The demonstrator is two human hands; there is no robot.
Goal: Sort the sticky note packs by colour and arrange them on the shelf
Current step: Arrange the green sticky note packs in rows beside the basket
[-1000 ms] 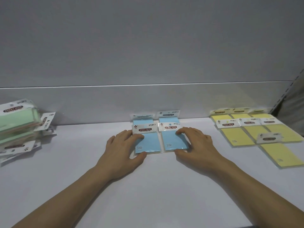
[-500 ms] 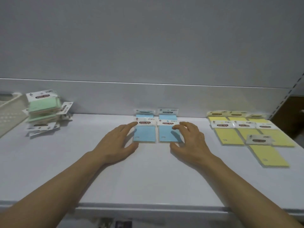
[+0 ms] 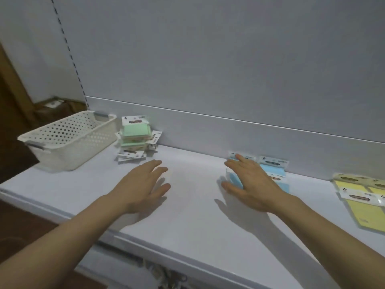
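Notably untidy green pack stack (image 3: 135, 130)

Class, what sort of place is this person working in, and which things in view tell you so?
Probably a shop or stockroom: a white display shelf with a slotted upright, hang-tab packaged green packs, blue packs and yellow packs, and a perforated basket.

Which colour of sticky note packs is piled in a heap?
The green packs, heaped beside the white basket; blue packs and yellow packs lie flat.
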